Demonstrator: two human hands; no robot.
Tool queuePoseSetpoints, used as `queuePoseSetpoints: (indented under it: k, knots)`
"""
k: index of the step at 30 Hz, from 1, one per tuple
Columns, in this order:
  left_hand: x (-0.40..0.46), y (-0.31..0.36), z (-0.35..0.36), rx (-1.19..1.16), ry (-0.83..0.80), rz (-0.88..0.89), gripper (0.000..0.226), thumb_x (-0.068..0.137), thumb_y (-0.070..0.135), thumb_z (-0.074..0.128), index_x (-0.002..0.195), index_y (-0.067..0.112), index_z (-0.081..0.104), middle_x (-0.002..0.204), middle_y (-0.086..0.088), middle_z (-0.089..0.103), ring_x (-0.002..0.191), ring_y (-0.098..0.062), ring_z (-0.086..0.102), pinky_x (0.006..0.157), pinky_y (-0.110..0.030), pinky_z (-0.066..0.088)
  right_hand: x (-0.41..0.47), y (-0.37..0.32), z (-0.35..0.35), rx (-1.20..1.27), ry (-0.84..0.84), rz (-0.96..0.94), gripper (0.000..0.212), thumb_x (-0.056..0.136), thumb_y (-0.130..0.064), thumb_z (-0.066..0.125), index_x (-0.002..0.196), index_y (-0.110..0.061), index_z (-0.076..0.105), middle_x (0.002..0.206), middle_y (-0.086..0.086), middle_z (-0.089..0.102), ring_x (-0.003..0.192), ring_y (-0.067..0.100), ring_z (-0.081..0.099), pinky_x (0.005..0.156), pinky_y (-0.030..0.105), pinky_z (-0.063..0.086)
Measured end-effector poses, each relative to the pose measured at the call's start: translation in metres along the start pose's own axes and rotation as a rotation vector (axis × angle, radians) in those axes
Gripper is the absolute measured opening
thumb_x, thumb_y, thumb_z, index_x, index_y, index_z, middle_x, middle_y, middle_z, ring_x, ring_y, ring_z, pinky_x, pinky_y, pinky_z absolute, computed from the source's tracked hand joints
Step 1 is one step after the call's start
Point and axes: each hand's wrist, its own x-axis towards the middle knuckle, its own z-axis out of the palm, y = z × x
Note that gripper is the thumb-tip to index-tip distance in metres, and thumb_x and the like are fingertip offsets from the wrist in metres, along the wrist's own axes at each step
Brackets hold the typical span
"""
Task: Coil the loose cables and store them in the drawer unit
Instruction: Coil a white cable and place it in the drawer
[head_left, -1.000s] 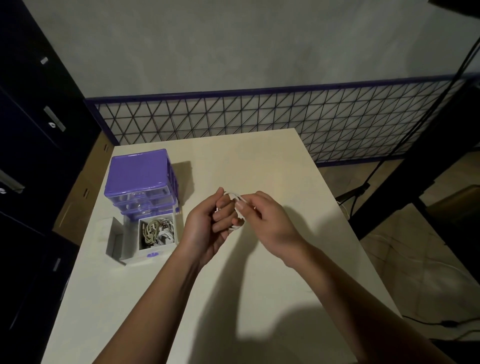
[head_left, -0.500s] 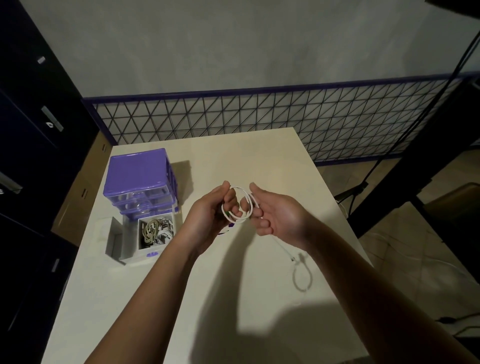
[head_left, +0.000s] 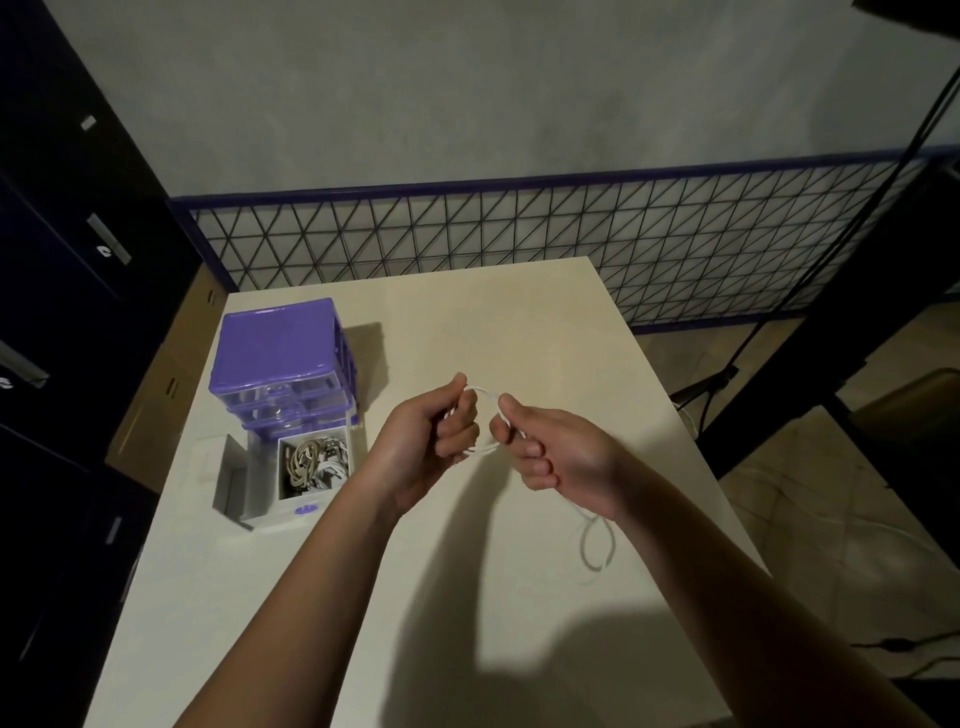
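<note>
Your left hand (head_left: 434, 441) grips white cable (head_left: 485, 421) coil; right hand (head_left: 550, 449) pinches next loop. Coil rounder than half-second ago, tail (head_left: 597, 545) shorter. Open drawer (head_left: 306, 467) awaits.

The white cable (head_left: 485, 421) disappears inside the curled fingers of the left hand (head_left: 431, 441) and behind the right hand (head_left: 550, 452), so its ends cannot be seen. The coiled cables (head_left: 316, 462) in the open drawer (head_left: 291, 480) are too small to count. The near edge of the surface (head_left: 260, 597) is cut by the bottom border, like both forearms.
</note>
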Motion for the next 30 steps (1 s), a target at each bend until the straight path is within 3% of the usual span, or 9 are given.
queuePoseSetpoints:
  k: [3, 5, 7, 10, 14, 17, 20, 25, 30]
  knots:
    - [-0.002, -0.002, -0.001, 0.131, 0.054, -0.017, 0.035, 0.099, 0.035, 0.046, 0.069, 0.020, 0.057, 0.059, 0.002, 0.036, 0.057, -0.014, 0.047, 0.071, -0.027, 0.037, 0.000, 0.002, 0.000, -0.075, 0.072, -0.038, 0.036, 0.098, -0.043, 0.045, 0.076, -0.015, 0.049, 0.062, -0.003, 0.024, 0.052, 0.010, 0.018, 0.047, 0.024, 0.013]
    - [-0.003, -0.001, 0.000, 0.286, 0.089, 0.015, 0.035, 0.100, 0.036, 0.046, 0.073, 0.022, 0.064, 0.066, 0.002, 0.049, 0.070, -0.016, 0.051, 0.080, -0.030, 0.040, 0.000, 0.001, 0.000, -0.150, 0.129, -0.057, 0.037, 0.099, -0.041, 0.044, 0.073, -0.016, 0.047, 0.061, -0.003, 0.021, 0.052, 0.010, 0.016, 0.046, 0.022, 0.012]
    - [-0.004, 0.004, 0.004, 0.441, 0.141, 0.059, 0.041, 0.100, 0.035, 0.047, 0.066, 0.027, 0.068, 0.062, 0.005, 0.047, 0.064, -0.014, 0.044, 0.071, -0.026, 0.042, 0.001, -0.002, 0.001, -0.245, 0.182, -0.080, 0.037, 0.100, -0.039, 0.043, 0.071, -0.016, 0.045, 0.057, -0.006, 0.022, 0.050, 0.009, 0.017, 0.043, 0.018, 0.014]
    - [-0.005, 0.013, 0.005, 0.632, 0.203, 0.118, 0.040, 0.098, 0.034, 0.053, 0.061, 0.031, 0.069, 0.063, -0.003, 0.040, 0.056, -0.013, 0.034, 0.055, -0.023, 0.032, 0.000, -0.005, 0.001, -0.406, 0.256, -0.144, 0.036, 0.102, -0.033, 0.042, 0.074, -0.011, 0.046, 0.048, -0.015, 0.030, 0.046, 0.004, 0.027, 0.044, 0.013, 0.023]
    - [-0.005, 0.022, 0.000, 0.759, 0.188, 0.144, 0.017, 0.098, 0.015, 0.055, 0.092, 0.019, 0.071, 0.066, -0.009, 0.048, 0.060, -0.017, 0.038, 0.053, -0.017, 0.036, -0.002, -0.007, -0.002, -0.540, 0.354, -0.216, 0.037, 0.101, -0.033, 0.042, 0.070, -0.013, 0.046, 0.056, -0.012, 0.037, 0.055, 0.007, 0.031, 0.053, 0.019, 0.024]
    - [-0.005, 0.026, 0.002, 0.683, 0.223, 0.173, 0.015, 0.093, 0.007, 0.061, 0.098, 0.014, 0.073, 0.066, -0.009, 0.056, 0.055, -0.012, 0.045, 0.056, -0.014, 0.042, -0.002, -0.005, -0.001, -0.578, 0.401, -0.247, 0.038, 0.101, -0.033, 0.043, 0.068, -0.014, 0.045, 0.067, 0.001, 0.039, 0.063, 0.013, 0.032, 0.054, 0.023, 0.024]
    - [-0.005, 0.027, 0.008, 0.453, 0.244, 0.139, 0.014, 0.088, 0.004, 0.065, 0.101, 0.006, 0.072, 0.081, -0.014, 0.065, 0.061, -0.013, 0.057, 0.059, -0.017, 0.053, 0.000, -0.005, 0.002, -0.566, 0.416, -0.266, 0.038, 0.101, -0.032, 0.042, 0.067, -0.015, 0.044, 0.069, 0.004, 0.039, 0.065, 0.014, 0.033, 0.055, 0.024, 0.024]
    - [-0.008, 0.021, 0.017, 0.312, 0.306, 0.163, 0.013, 0.087, 0.001, 0.067, 0.090, 0.012, 0.071, 0.089, -0.018, 0.071, 0.073, -0.026, 0.064, 0.074, -0.031, 0.059, 0.001, -0.006, 0.009, -0.451, 0.364, -0.257, 0.036, 0.102, -0.033, 0.040, 0.073, -0.014, 0.045, 0.052, -0.015, 0.036, 0.052, 0.004, 0.031, 0.056, 0.022, 0.023]
    - [-0.006, 0.009, 0.025, 0.255, 0.389, 0.324, 0.012, 0.088, 0.000, 0.066, 0.092, 0.012, 0.068, 0.081, -0.006, 0.068, 0.059, -0.014, 0.065, 0.075, -0.033, 0.058, -0.003, -0.015, 0.014, -0.299, 0.283, -0.236, 0.036, 0.104, -0.033, 0.036, 0.075, -0.012, 0.042, 0.046, -0.015, 0.031, 0.042, 0.002, 0.028, 0.044, 0.012, 0.024]
